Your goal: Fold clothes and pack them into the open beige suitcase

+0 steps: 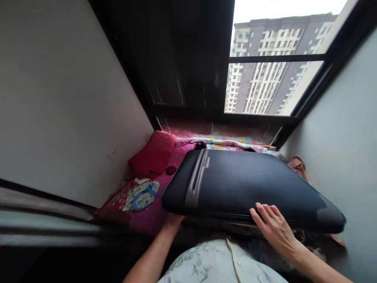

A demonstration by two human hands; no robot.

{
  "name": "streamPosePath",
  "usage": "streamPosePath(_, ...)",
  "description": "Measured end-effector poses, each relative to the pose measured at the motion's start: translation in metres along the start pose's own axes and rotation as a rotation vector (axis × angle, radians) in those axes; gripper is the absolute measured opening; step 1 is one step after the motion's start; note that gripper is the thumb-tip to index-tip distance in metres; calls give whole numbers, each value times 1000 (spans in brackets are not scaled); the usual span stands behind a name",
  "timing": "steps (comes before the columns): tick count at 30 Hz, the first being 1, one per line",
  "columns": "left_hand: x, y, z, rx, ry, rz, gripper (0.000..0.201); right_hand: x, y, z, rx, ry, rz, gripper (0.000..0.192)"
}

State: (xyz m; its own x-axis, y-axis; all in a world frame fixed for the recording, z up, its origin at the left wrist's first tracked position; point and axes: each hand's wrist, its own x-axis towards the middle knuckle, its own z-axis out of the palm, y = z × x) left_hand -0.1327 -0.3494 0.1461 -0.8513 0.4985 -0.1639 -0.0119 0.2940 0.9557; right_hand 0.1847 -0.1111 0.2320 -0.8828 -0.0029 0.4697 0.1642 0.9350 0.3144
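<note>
A large dark navy suitcase (250, 184) with a grey handle strip lies flat in front of me over a bay-window seat. My right hand (272, 226) rests on its near edge, fingers spread across the top and gripping the rim. My left hand (173, 219) reaches under the suitcase's near left corner; its fingers are hidden beneath the case, seemingly supporting it.
A pink patterned blanket (141, 200) and a red pillow (154, 153) cover the window seat at left. A dark window frame (277, 59) rises behind, with high-rise buildings outside. White walls close in on both sides. A tan bag (299, 165) sits at right behind the suitcase.
</note>
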Motion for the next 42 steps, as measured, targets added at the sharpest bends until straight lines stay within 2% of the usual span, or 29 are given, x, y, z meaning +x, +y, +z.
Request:
streamPosePath(2,2,-2,-28,-169,-18,-77,71,-8,-10,8,9,-14,93,35)
streamPosePath(4,6,0,-51,-455,-38,-210,86,-13,-20,9,34,-36,156,28)
streamPosePath(5,7,1,-60,-595,-46,-280,88,-17,-26,9,46,-54,172,27)
streamPosePath(7,4,-2,-68,-752,-48,-388,76,-30,-42,12,54,-106,185,27)
streamPosePath(9,-9,-16,-66,-761,-37,-479,54,-54,-65,24,37,-149,192,31)
streamPosePath(12,-34,-53,-55,-650,-10,-542,29,-96,-104,66,-9,-151,209,40)
streamPosePath(15,-43,-86,-53,-515,7,-410,31,-117,-130,113,-61,-182,242,45)
streamPosePath(17,-36,-93,-60,-389,2,-322,42,-115,-131,131,-78,-228,240,44)
streamPosePath(19,-23,-85,-70,-188,87,-226,51,-104,-123,133,-82,-259,209,45)
streamPosePath(20,-15,-75,-75,-62,156,-134,53,-97,-117,131,-83,-271,192,45)
streamPosePath(22,1,-48,-78,179,265,141,57,-85,-107,122,-78,-304,168,45)
streamPosePath(23,10,-31,-76,281,266,297,57,-81,-104,118,-69,-321,161,44)
streamPosePath(24,18,-13,-70,371,220,445,56,-78,-103,114,-59,-335,160,43)
streamPosePath(26,32,25,-45,515,49,664,54,-75,-103,108,-36,-349,175,41)
streamPosePath(28,43,56,-6,632,-134,801,59,-74,-105,105,-12,-351,197,39)
streamPosePath(30,50,72,38,715,-271,882,64,-74,-105,103,12,-355,217,37)
streamPosePath(31,51,72,58,750,-327,901,67,-75,-106,103,23,-357,223,36)
streamPosePath(33,50,59,90,836,-412,901,72,-79,-107,102,35,-370,232,31)
streamPosePath(35,47,37,108,949,-453,888,76,-84,-111,99,40,-402,241,27)
streamPosePath(37,45,16,114,1051,-447,895,79,-84,-114,92,59,-465,256,25)
streamPosePath(39,47,4,115,1116,-421,913,80,-73,-110,80,145,-546,257,22)
streamPosePath(41,50,2,115,1157,-399,931,78,-49,-88,64,256,-562,269,23)
streamPosePath(42,51,3,115,1175,-393,938,77,-36,-70,57,295,-525,288,27)
